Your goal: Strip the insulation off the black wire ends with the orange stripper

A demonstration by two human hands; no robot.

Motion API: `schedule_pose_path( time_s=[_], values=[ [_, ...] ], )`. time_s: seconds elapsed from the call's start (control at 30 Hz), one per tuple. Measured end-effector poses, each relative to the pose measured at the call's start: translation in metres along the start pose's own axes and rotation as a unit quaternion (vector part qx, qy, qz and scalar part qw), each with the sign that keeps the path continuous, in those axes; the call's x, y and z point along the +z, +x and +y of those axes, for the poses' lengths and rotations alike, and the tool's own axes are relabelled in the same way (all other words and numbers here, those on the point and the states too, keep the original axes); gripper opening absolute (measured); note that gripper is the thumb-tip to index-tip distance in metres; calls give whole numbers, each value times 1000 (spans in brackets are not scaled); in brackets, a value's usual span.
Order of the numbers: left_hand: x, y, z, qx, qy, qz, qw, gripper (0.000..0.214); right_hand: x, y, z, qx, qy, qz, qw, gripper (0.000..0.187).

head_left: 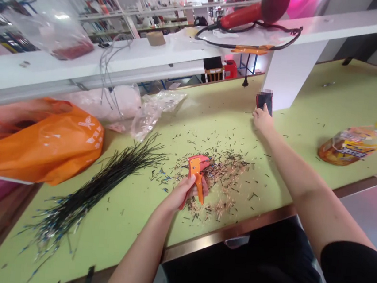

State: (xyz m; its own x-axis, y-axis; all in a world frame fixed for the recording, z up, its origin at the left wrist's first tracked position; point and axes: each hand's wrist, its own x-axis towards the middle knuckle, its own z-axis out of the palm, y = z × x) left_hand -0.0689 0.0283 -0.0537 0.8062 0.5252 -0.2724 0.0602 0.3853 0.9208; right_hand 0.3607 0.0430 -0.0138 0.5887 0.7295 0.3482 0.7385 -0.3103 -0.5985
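Observation:
My left hand [180,195] grips an orange wire stripper [197,174] above a scattered heap of cut wire ends and insulation bits [224,180] on the green workbench [211,112]. My right hand [262,120] holds a black phone [264,102] upright at the far side of the bench, near a white support post. A long bundle of thin black wires with bare metal ends [91,196] lies to the left of the heap.
An orange plastic bag [38,140] and crumpled clear plastic [151,113] lie at the left bench edge. A plastic bottle with a yellow cap [351,146] lies at the right. A red hot-air tool [250,12] and its black cord rest on a white shelf [123,59] above.

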Motion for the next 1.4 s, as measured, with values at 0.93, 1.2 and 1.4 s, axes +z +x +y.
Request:
schedule_pose_path(
  time_s=[0.93, 1.2, 1.4],
  values=[
    [1, 9, -14, 21, -121, -51, 991, 81, 36, -187, -111, -123, 258, -172, 943, 32],
    [-2, 11, -20, 31, -111, -45, 992, 78, 35, -189, -111, -165, 191, -163, 954, 30],
    [-1, 11, -21, 33, -86, -32, 995, 79, 34, -188, -111, -156, 206, -172, 951, 29]
  ],
)
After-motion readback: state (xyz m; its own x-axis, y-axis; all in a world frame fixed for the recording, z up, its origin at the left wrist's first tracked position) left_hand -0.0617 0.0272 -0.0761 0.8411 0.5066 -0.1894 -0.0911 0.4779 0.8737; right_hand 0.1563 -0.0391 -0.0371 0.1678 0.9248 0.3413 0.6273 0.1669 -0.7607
